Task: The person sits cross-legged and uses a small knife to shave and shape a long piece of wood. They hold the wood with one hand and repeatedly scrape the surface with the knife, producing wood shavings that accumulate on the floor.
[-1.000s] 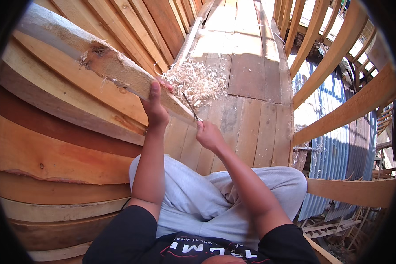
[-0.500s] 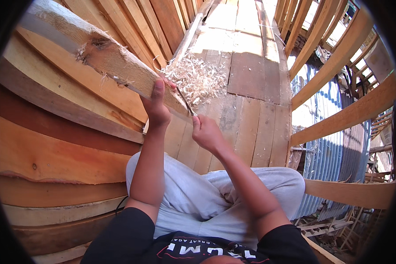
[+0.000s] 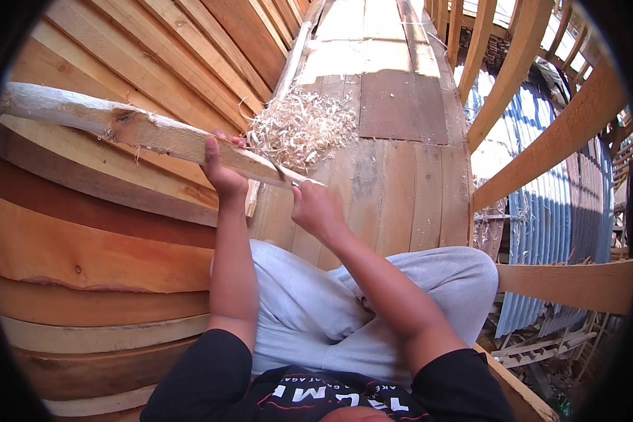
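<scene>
The stick [image 3: 169,138] lies aslant in front of the person, above the floor [image 3: 415,204], running from the left edge of the view down to a pale tip just beyond the right hand [image 3: 320,211]. The left hand [image 3: 225,177] grips it from below, past the middle toward that tip: the thumb [image 3: 212,150] presses the near face, and the other fingers [image 3: 233,141] curl over the far side, so the stick is pinched between them. The right hand is bent into a fist around the near end of a thin dark blade [image 3: 281,171], its fingers pressed together; the part inside the fist is hidden. The blade crosses the stick close to the tip, and whether its edge is biting into the wood I cannot tell. A dark knot [image 3: 124,121] marks the stick left of the left hand, with loose fibres hanging from its lower edge. Pale curled shavings [image 3: 302,130] lie heaped on the floor just past the stick. To the left stand overlapping boards [image 3: 98,260]; to the right, wooden slats [image 3: 510,74] with corrugated sheets [image 3: 538,228] beyond them. Grey trousers [image 3: 295,302] with knees bent apart and a dark printed shirt [image 3: 211,373] fill the near side
</scene>
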The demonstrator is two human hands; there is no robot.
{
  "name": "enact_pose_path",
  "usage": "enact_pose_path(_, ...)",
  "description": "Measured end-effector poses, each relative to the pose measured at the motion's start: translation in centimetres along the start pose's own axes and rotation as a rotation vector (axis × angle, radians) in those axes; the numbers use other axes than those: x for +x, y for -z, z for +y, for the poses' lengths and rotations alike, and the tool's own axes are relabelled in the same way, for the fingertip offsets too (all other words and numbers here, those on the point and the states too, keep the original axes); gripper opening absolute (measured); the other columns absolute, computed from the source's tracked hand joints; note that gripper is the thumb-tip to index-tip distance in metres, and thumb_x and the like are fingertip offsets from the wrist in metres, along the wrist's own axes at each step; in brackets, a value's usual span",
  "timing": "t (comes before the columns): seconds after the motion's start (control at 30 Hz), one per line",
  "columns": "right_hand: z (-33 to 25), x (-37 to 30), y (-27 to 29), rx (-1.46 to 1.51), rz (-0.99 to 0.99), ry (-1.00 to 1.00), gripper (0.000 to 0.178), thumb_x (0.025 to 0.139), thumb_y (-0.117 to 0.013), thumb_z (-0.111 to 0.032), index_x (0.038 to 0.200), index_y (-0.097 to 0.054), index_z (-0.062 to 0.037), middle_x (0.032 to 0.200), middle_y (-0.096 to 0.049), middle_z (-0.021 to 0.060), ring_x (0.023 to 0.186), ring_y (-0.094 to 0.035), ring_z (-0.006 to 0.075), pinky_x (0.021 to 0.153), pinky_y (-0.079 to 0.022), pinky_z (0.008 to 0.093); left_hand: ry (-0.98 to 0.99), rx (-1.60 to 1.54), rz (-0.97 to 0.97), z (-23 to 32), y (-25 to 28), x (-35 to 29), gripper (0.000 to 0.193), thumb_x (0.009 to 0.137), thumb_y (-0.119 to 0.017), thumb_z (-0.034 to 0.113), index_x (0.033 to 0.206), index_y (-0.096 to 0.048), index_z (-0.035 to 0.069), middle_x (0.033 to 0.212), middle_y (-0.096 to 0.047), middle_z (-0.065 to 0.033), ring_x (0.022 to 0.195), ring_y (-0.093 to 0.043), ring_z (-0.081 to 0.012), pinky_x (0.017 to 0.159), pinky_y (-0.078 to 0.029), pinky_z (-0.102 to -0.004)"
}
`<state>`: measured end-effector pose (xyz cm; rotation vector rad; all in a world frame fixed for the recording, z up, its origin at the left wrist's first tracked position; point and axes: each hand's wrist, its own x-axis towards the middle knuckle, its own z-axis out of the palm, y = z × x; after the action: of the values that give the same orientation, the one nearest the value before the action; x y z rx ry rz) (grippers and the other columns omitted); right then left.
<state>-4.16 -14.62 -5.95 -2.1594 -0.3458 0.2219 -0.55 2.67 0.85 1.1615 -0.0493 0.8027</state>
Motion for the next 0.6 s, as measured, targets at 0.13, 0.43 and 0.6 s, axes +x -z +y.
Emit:
enact_pose_path(0.13,2.7,0.1,-0.4,-0.028,-0.096,-0.11,0.037,0.098,-0.044,-0.03,0.095,-0.064,0.001,0.09,-0.067,0.0264,0.084,-0.064,0.0448,0.076,-0.049,0.0535,0.001,-0.019,0.005,0.3,-0.6,-0.4,0.037,0.093,-0.058,0.044,0.093,-0.051,0.008,0.084,-0.048,-0.0047,0.08,-0.05,-0.0181,0.076,-0.044,-0.035)
enact_pose_path(0.43,-0.7,0.8,1.8,0.119,-0.101,-0.026,0.04,0.099,-0.04,-0.027,0.091,-0.064,0.004,0.088,-0.065,0.0309,0.087,-0.062,0.0475,0.08,-0.048,0.0539,0.001,-0.018,-0.201,0.5,-1.8,-1.7,0.038,0.09,-0.061,0.044,0.095,-0.051,0.008,0.083,-0.051,-0.0054,0.08,-0.051,-0.0184,0.076,-0.043,-0.0352)
enact_pose_path(0.6,1.7,1.5,0.7,0.123,-0.01,0.024,0.038,0.098,-0.044,-0.027,0.083,-0.062,0.0033,0.081,-0.063,0.031,0.08,-0.061,0.0487,0.074,-0.048,0.0541,-0.015,-0.001,-0.062,0.1,-3.0,-2.0,0.036,0.089,-0.063,0.039,0.097,-0.051,0.006,0.084,-0.051,-0.006,0.08,-0.051,-0.0189,0.077,-0.043,-0.0357)
